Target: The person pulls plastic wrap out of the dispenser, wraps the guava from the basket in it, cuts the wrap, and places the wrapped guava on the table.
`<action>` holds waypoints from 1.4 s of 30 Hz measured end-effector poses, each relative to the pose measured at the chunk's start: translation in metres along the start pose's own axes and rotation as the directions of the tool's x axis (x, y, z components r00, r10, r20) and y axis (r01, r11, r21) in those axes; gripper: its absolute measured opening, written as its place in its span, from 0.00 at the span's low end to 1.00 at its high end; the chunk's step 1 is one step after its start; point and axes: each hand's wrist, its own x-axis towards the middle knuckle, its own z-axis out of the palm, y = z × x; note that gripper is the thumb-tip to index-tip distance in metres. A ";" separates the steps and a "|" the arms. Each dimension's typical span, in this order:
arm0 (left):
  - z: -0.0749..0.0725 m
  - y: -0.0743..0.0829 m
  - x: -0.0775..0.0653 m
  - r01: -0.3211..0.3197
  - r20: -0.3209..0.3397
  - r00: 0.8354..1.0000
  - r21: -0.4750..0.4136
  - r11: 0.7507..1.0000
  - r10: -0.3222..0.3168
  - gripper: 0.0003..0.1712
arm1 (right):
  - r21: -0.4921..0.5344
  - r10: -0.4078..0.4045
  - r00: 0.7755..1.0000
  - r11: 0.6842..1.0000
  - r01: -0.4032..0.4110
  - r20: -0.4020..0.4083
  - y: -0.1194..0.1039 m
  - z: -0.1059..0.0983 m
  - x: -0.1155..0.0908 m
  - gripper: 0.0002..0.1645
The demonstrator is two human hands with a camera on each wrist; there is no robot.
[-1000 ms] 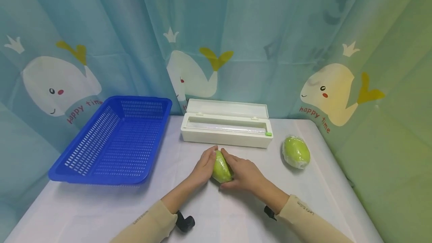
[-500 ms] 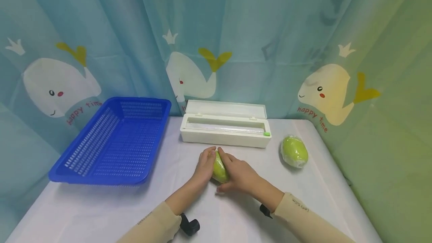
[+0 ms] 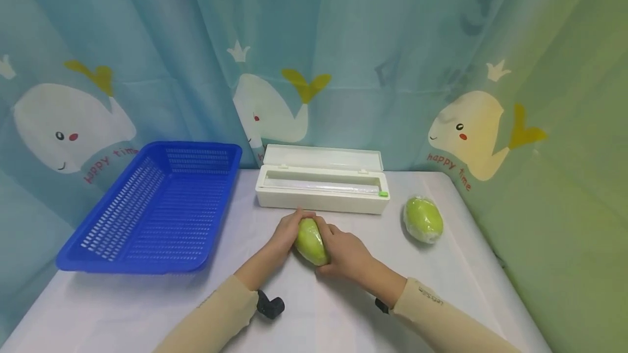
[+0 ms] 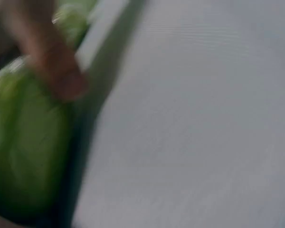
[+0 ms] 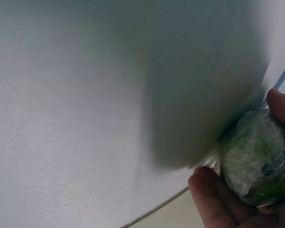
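Note:
A green oval fruit (image 3: 311, 242), wrapped in shiny cling film, is held between both hands over the table in the head view. The left hand (image 3: 286, 233) grips its left side, with fingers over the far end. On the right side, the right hand (image 3: 347, 252) holds it with thumb and fingers spread around it. In the left wrist view the fruit (image 4: 28, 147) is blurred at the left edge, a digit lying against it. Crumpled film covers the end of the fruit (image 5: 256, 156) in the right wrist view, with fingertips around it.
A second wrapped green fruit (image 3: 424, 220) lies at the right. Behind the hands stands a white cling film box (image 3: 321, 201), lid up, with a roll (image 3: 321, 186) inside. A blue plastic basket (image 3: 142, 267) stands left. A curtain (image 3: 353, 70) hangs behind the table.
The hands have shifted slightly left with the fruit and turned it a little, so more of its upper side shows between them. The whole head view has also shifted slightly.

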 end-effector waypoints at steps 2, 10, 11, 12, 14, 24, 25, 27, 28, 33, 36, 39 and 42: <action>0.009 0.000 -0.002 0.002 -0.074 0.997 0.076 0.997 0.004 0.29 | -0.005 -0.008 1.000 1.000 0.008 -0.013 0.001 0.000 0.002 0.69; 0.023 0.005 -0.010 -0.034 -0.169 0.984 0.146 0.989 0.059 0.28 | -0.041 0.022 0.998 0.999 -0.024 -0.056 -0.003 0.002 0.003 0.69; 0.023 0.006 -0.011 -0.040 -0.184 0.981 0.158 0.987 0.069 0.27 | -0.046 0.028 0.998 0.998 -0.031 -0.063 -0.004 0.002 0.003 0.70; 0.024 0.006 -0.012 -0.046 -0.197 0.977 0.173 0.984 0.080 0.26 | -0.049 0.035 0.997 0.998 -0.038 -0.067 -0.005 0.002 0.004 0.70; 0.024 0.007 -0.012 -0.058 -0.206 0.974 0.188 0.981 0.097 0.24 | -0.054 0.046 0.996 0.997 -0.050 -0.075 -0.006 0.003 0.004 0.71; 0.019 0.005 -0.019 -0.027 -0.075 0.997 0.044 0.999 0.030 0.36 | 0.083 -0.052 0.998 0.995 0.055 -0.039 0.018 -0.003 -0.005 0.73; 0.016 0.005 -0.022 -0.014 -0.033 0.999 -0.009 1.000 0.014 0.37 | 0.089 -0.075 0.996 0.993 0.079 -0.046 0.021 -0.004 -0.007 0.72; 0.010 0.004 -0.028 0.003 0.032 0.999 -0.112 0.994 0.001 0.41 | 0.090 -0.137 0.986 0.985 0.145 -0.092 0.027 -0.007 -0.012 0.71; 0.006 0.003 -0.030 0.016 0.071 0.997 -0.163 0.986 -0.004 0.43 | 0.067 -0.179 0.975 0.980 0.188 -0.129 0.030 -0.007 -0.013 0.70; -0.007 0.000 -0.039 0.174 0.351 0.933 -0.259 0.950 -0.076 0.48 | -0.144 -0.412 0.847 0.911 0.386 -0.335 0.040 -0.013 -0.014 0.63; -0.011 -0.001 -0.043 0.227 0.481 0.875 -0.293 0.929 -0.062 0.46 | -0.210 -0.435 0.815 0.900 0.381 -0.383 0.044 -0.015 -0.016 0.66; -0.013 -0.001 -0.046 0.212 0.470 0.883 -0.385 0.898 -0.007 0.43 | -0.106 -0.315 0.866 0.949 0.297 -0.389 0.044 -0.015 -0.022 0.75; -0.014 -0.002 -0.047 0.171 0.407 0.913 -0.442 0.881 0.027 0.40 | 0.187 -0.117 0.928 0.963 0.193 -0.353 0.040 -0.012 -0.032 0.76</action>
